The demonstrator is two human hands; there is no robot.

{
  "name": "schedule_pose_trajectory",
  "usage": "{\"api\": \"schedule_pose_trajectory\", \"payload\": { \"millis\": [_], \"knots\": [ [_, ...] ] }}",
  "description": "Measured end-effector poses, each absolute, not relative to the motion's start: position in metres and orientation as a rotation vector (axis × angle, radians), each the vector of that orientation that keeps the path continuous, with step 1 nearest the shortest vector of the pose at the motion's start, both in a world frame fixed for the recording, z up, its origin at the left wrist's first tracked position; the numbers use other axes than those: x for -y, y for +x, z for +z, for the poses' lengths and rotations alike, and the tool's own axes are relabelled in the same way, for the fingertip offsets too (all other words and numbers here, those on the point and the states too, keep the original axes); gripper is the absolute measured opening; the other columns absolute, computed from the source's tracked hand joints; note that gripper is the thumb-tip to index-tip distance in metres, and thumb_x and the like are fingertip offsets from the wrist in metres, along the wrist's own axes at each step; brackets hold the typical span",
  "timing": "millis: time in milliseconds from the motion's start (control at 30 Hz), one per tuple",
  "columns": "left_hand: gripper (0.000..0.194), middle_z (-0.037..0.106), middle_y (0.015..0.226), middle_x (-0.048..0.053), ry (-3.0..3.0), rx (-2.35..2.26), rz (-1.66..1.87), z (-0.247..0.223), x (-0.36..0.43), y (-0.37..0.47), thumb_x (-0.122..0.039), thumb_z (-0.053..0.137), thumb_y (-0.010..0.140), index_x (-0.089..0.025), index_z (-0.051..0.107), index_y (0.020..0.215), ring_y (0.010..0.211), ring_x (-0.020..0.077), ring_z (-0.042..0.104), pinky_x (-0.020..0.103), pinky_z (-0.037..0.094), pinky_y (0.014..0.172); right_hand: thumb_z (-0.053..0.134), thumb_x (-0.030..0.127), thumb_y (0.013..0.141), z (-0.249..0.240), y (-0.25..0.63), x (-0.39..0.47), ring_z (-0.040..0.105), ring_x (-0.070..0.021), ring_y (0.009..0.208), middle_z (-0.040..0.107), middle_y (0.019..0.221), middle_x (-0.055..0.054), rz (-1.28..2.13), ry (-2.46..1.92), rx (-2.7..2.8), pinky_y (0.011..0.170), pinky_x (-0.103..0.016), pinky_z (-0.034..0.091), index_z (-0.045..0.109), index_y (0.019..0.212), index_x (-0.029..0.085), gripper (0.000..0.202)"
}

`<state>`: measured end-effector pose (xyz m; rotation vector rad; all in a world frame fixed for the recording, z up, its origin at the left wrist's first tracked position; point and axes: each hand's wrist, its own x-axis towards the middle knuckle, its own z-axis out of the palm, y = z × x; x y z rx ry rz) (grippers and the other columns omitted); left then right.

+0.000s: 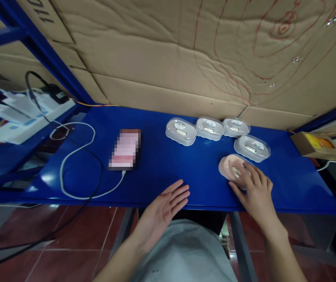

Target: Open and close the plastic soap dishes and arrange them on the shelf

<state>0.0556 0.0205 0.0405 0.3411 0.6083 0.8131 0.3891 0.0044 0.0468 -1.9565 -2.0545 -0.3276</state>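
My right hand (257, 192) is on a pinkish oval lidded plastic container (229, 167), with the thumb at its near edge and the fingers over its right side. Part of that container is hidden under the fingers. My left hand (169, 201) hangs near the table's front edge, palm turned up, fingers stretched out and holding nothing. Several clear lidded containers of the same shape stand beyond: one at the left (181, 132), a middle one (210, 129), one at the back (236, 127) and a nearer one (252, 149) just behind the pinkish container.
A phone (125, 149) with a blurred screen lies left on the blue table (162, 176), a white cable (63, 172) plugged into it. Cardboard (156, 58) walls the back. Power strips (33, 117) sit far left, a small cardboard box (317, 145) far right.
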Motion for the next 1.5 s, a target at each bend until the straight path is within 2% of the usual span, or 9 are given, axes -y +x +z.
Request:
{"api": "schedule_pose_trajectory", "payload": {
  "millis": [133, 300, 433, 633, 767, 900, 1033, 1133, 1500],
  "knots": [
    [0.056, 0.048, 0.163, 0.013, 0.794, -0.805, 0.878, 0.035, -0.01, 0.058, -0.041, 0.061, 0.099, -0.025, 0.052, 0.152, 0.153, 0.0336, 0.043, 0.056, 0.03, 0.129, 0.066, 0.041, 0.101, 0.054, 0.332, 0.002, 0.048, -0.0406, 0.142, 0.061, 0.14, -0.015, -0.039, -1.619, 2.225, 0.11, -0.062, 0.041, 0.055, 0.149, 0.031, 0.05],
    [0.081, 0.027, 0.174, 0.008, 1.705, -1.259, 0.994, 0.027, -0.002, 0.044, -0.036, 0.072, 0.095, -0.041, 0.027, 0.163, 0.16, 0.0342, 0.027, 0.061, 0.031, 0.127, 0.067, 0.045, 0.1, 0.055, 0.271, -0.02, 0.042, -0.0375, 0.149, 0.057, 0.147, -0.013, 0.344, -1.226, 2.359, 0.115, -0.059, 0.043, 0.052, 0.151, 0.031, 0.055],
    [0.085, 0.025, 0.172, 0.015, 1.949, -1.423, 0.935, 0.024, -0.007, 0.032, -0.039, 0.069, 0.097, -0.037, 0.019, 0.165, 0.157, 0.038, 0.034, 0.062, 0.043, 0.119, 0.064, 0.046, 0.101, 0.051, 0.256, -0.063, 0.053, -0.0303, 0.14, 0.056, 0.148, -0.012, 0.545, -1.147, 2.205, 0.114, -0.051, 0.048, 0.054, 0.15, 0.03, 0.052],
    [0.063, 0.032, 0.169, 0.018, 2.275, -1.4, 0.815, 0.022, -0.014, 0.025, -0.035, 0.063, 0.1, -0.028, 0.038, 0.157, 0.159, 0.0398, 0.028, 0.067, 0.035, 0.122, 0.069, 0.043, 0.099, 0.045, 0.247, -0.133, 0.053, -0.0311, 0.14, 0.059, 0.147, -0.012, 0.391, -1.228, 2.32, 0.114, -0.053, 0.044, 0.061, 0.145, 0.028, 0.049],
    [0.092, 0.028, 0.171, 0.021, 2.343, -1.393, 0.731, 0.023, -0.014, 0.019, -0.049, 0.084, 0.082, -0.027, 0.038, 0.158, 0.158, 0.0461, 0.027, 0.069, 0.038, 0.119, 0.068, 0.04, 0.1, 0.044, 0.238, -0.159, 0.04, -0.0332, 0.153, 0.053, 0.159, -0.011, 0.316, -1.322, 2.403, 0.123, -0.058, 0.031, 0.057, 0.149, 0.026, 0.052],
    [0.09, 0.025, 0.173, 0.016, 2.287, -1.389, 0.717, 0.024, -0.017, 0.013, -0.034, 0.087, 0.082, -0.035, 0.039, 0.157, 0.157, 0.0425, 0.031, 0.064, 0.043, 0.118, 0.056, 0.043, 0.107, 0.057, 0.24, -0.145, 0.026, -0.0336, 0.161, 0.041, 0.168, -0.01, 0.339, -1.318, 2.409, 0.127, -0.065, 0.019, 0.047, 0.158, 0.028, 0.054],
    [0.091, 0.033, 0.168, 0.014, 2.092, -1.477, 0.828, 0.025, -0.021, 0.012, -0.034, 0.085, 0.083, -0.039, 0.035, 0.158, 0.152, 0.0389, 0.042, 0.061, 0.045, 0.118, 0.059, 0.054, 0.103, 0.068, 0.251, -0.098, 0.039, -0.0275, 0.155, 0.047, 0.165, -0.009, 0.604, -0.946, 2.542, 0.125, -0.052, 0.033, 0.049, 0.156, 0.028, 0.059],
    [0.095, 0.036, 0.165, 0.013, 2.027, -1.506, 0.88, 0.025, -0.023, 0.016, -0.037, 0.085, 0.083, -0.04, 0.031, 0.161, 0.149, 0.0379, 0.045, 0.06, 0.044, 0.119, 0.071, 0.06, 0.093, 0.064, 0.256, -0.066, 0.038, -0.0317, 0.155, 0.051, 0.162, -0.009, 0.653, -0.945, 2.555, 0.124, -0.055, 0.038, 0.06, 0.147, 0.028, 0.064],
    [0.1, 0.027, 0.169, 0.019, 2.099, -1.393, 0.945, 0.01, -0.027, 0.021, -0.044, 0.078, 0.09, -0.038, 0.013, 0.166, 0.154, 0.0377, 0.04, 0.059, 0.046, 0.117, 0.073, 0.042, 0.097, 0.04, 0.274, -0.055, 0.045, -0.0296, 0.15, 0.057, 0.151, -0.013, 0.634, -0.917, 2.283, 0.121, -0.054, 0.045, 0.063, 0.141, 0.026, 0.048]
  ]
}}
